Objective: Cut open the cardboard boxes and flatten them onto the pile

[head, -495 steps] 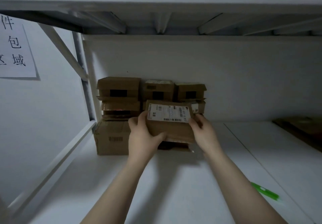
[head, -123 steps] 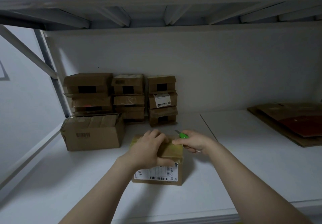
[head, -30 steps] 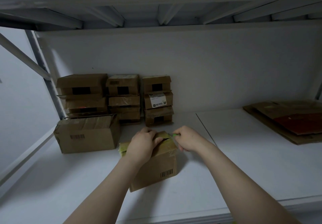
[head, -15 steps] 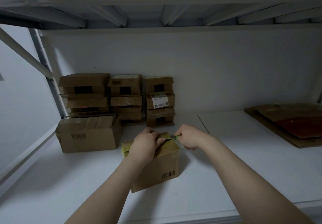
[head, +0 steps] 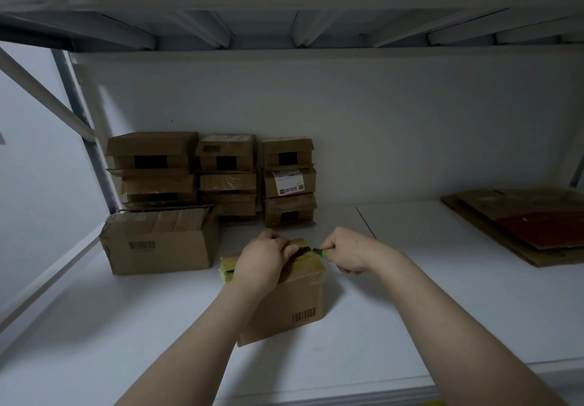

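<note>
Head view: box (head: 294, 304), lower centre of frame, had been turned from label-up onto another face. Left hand (head: 262, 263) clasped its top; right hand (head: 349, 252) gripped green knife (head: 322, 251), blade at the tape seam. Judged: cutting continued, flattening outstanding.

Box (head: 286, 307) — matt brown cardbd, glossy tape (head: 308, 261) on top; cutter (head: 323, 251) green plastic; shelf (head: 410, 310) smooth white.

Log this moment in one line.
left hand: grips box | right hand: grips green cutter, blade at top tape | flattened pile: far right
</note>
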